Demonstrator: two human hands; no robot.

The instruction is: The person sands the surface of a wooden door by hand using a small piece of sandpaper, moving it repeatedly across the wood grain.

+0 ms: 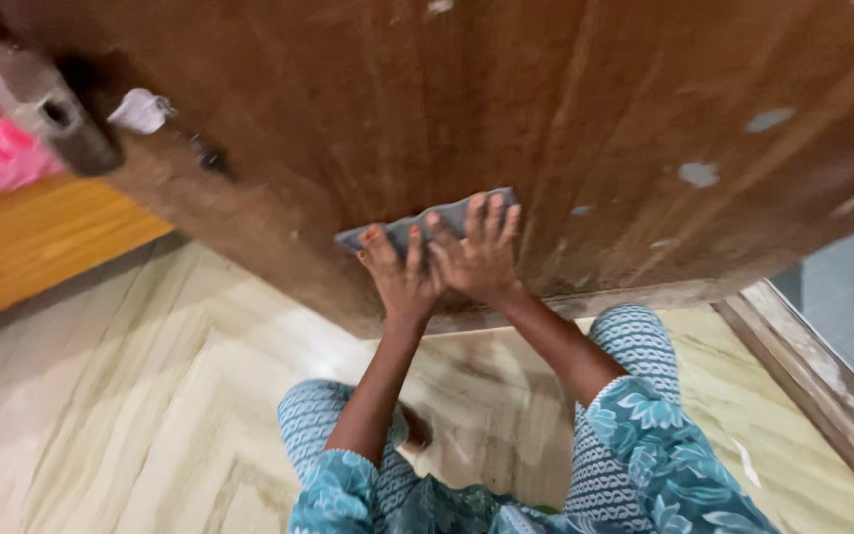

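The cloth (pixel 427 220) is grey and folded flat. It sits low on the brown wooden door (pixel 565 109), close to the door's bottom edge. Both hands press it against the wood. The left hand (pixel 399 277) lies on the lower left part of the cloth, with its fingers spread out flat. The right hand (pixel 478 252) lies just beside it, touching it, fingers also spread and pointing up. Neither hand is curled around the cloth; the palms simply pin it to the door.

The door has pale spots (pixel 699 174) where the brown has chipped off. A metal latch (pixel 51 114) sticks out near the door's upper left part, and a scrap of white paper (pixel 140 111) hangs just beside it. Below is a shiny marble floor (pixel 130 396), where the person crouches in blue flowered clothes (pixel 644 435). A wooden frame (pixel 822 386) runs along the floor's right edge.

I think the cloth could slip and drop, since only flat palms keep it up. The door may swing away when pushed, and then the person could tip forward. The rough chipped spots might snag the cloth too.
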